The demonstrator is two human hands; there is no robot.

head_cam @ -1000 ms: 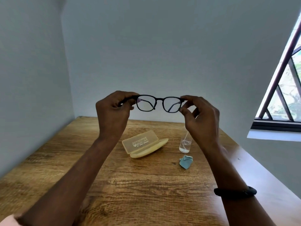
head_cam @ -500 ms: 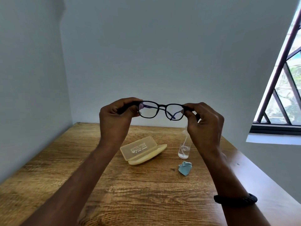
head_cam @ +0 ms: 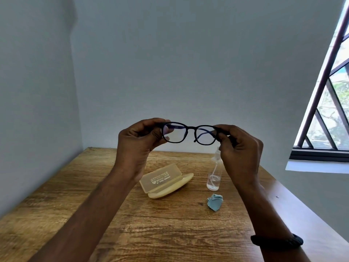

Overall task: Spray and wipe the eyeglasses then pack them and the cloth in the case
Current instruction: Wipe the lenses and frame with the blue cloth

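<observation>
Black-framed eyeglasses (head_cam: 189, 132) are held up in the air above the table, lenses facing me. My left hand (head_cam: 138, 142) pinches the frame's left end and my right hand (head_cam: 238, 148) pinches its right end. Below them on the wooden table (head_cam: 141, 227) lies an open yellowish glasses case (head_cam: 165, 181), its lid tilted up. A small clear spray bottle (head_cam: 214, 175) stands upright to the right of the case, partly hidden by my right hand. A crumpled blue cloth (head_cam: 215, 201) lies on the table just in front of the bottle.
Grey walls close the table in on the left and at the back. A barred window (head_cam: 328, 110) with a white sill is at the right. The table's right edge runs diagonally past my right forearm, which wears a black wristband (head_cam: 276, 241).
Both hands and the eyeglasses sit slightly lower in view than a second ago and the temples now show behind the lenses. The case, bottle and cloth have not moved on the table.
</observation>
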